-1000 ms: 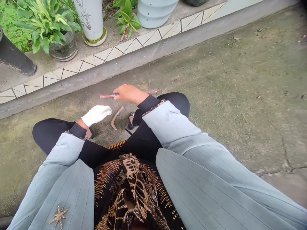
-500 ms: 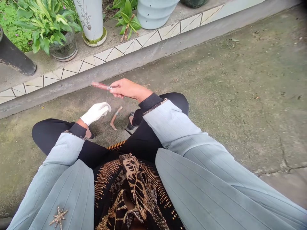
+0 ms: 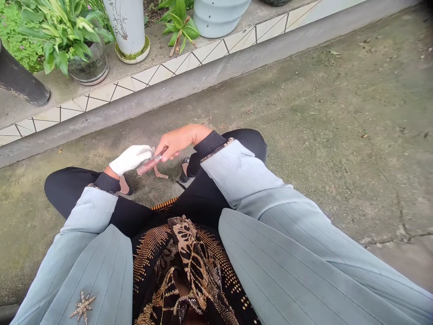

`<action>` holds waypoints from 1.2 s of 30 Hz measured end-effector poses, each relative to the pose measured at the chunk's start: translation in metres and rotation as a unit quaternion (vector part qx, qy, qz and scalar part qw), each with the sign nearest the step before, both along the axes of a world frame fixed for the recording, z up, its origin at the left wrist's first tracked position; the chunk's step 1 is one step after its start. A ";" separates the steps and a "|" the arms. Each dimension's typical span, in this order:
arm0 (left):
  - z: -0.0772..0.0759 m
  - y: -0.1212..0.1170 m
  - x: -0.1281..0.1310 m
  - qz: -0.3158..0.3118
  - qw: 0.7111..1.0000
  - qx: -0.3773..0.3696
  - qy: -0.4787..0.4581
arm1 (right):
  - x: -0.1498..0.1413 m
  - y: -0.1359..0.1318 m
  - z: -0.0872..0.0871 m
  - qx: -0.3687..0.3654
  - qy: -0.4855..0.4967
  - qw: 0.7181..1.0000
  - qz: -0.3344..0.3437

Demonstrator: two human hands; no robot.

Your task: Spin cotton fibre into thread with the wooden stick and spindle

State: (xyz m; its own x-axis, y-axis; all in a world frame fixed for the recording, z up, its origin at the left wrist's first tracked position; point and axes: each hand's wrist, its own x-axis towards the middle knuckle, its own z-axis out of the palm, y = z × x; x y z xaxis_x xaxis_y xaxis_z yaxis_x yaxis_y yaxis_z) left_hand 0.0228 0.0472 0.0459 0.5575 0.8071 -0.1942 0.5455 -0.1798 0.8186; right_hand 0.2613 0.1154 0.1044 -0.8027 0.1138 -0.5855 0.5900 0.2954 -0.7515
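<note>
My bare right hand (image 3: 176,141) is closed round a thin reddish-brown stick (image 3: 148,165) with a metal band, tilted down to the left. My left hand (image 3: 130,159), in a white glove, is curled with its fingertips at the stick's upper end, touching or almost touching my right fingers. Whether it pinches a thin thread is too small to tell. A second bent brown piece (image 3: 160,173) lies on the ground just under both hands, partly hidden by the stick. I sit cross-legged with both hands in front of my knees.
Mossy concrete ground (image 3: 304,117) spreads to the right. A raised tiled ledge (image 3: 101,95) runs across the far side, carrying a glass pot of leafy plant (image 3: 84,63), a white vase (image 3: 130,27) and a pale round pot (image 3: 219,16). A dark object (image 3: 18,81) lies at far left.
My right hand has brought the stick down and back from up near the kerb to meet my gloved left hand. The left hand has barely moved.
</note>
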 end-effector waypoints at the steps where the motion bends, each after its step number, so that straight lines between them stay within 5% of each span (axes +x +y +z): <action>1: -0.001 0.001 0.000 0.027 0.999 0.002 -0.034 | 0.004 0.001 0.004 0.004 0.052 0.997 -0.054; 6: -0.008 0.000 0.005 0.103 0.986 -0.047 -0.121 | 0.009 0.001 0.009 0.048 0.223 0.916 -0.331; 10: 0.001 -0.008 0.012 0.043 0.991 -0.108 -0.067 | 0.000 0.006 -0.001 0.134 0.162 0.883 -0.420; 13: 0.015 -0.012 0.013 -0.006 0.995 -0.100 -0.028 | -0.005 0.009 -0.006 0.253 0.033 0.897 -0.360; 17: 0.025 -0.009 0.006 -0.007 1.000 -0.017 0.002 | -0.011 0.003 -0.008 0.332 -0.137 0.919 -0.160; 20: 0.022 -0.004 -0.001 0.020 0.999 0.038 0.027 | -0.013 -0.001 -0.008 0.170 -0.160 0.972 -0.013; 23: 0.012 -0.002 -0.003 0.064 0.997 0.036 0.015 | -0.006 0.000 -0.005 -0.027 -0.046 0.998 0.038; 26: 0.001 -0.002 0.001 0.099 0.995 0.013 -0.031 | 0.002 0.003 -0.001 -0.048 0.130 0.986 -0.092; 29: -0.009 -0.003 0.006 0.080 0.996 -0.015 -0.032 | 0.004 0.005 0.000 0.004 0.231 0.921 -0.313; 32: -0.015 -0.005 0.011 0.002 0.998 -0.004 0.066 | -0.003 0.006 -0.003 0.047 0.210 0.872 -0.440; 36: -0.009 -0.007 0.012 -0.104 0.978 0.052 0.172 | -0.010 0.009 -0.009 0.211 0.053 0.873 -0.437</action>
State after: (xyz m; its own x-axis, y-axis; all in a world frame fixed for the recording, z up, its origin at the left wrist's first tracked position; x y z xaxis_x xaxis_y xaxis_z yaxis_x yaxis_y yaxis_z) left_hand 0.0352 0.0405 0.0371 0.6280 0.7083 -0.3224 0.7281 -0.3884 0.5648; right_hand 0.2512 0.1241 0.0958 -0.3494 0.8969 -0.2711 0.6615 0.0312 -0.7493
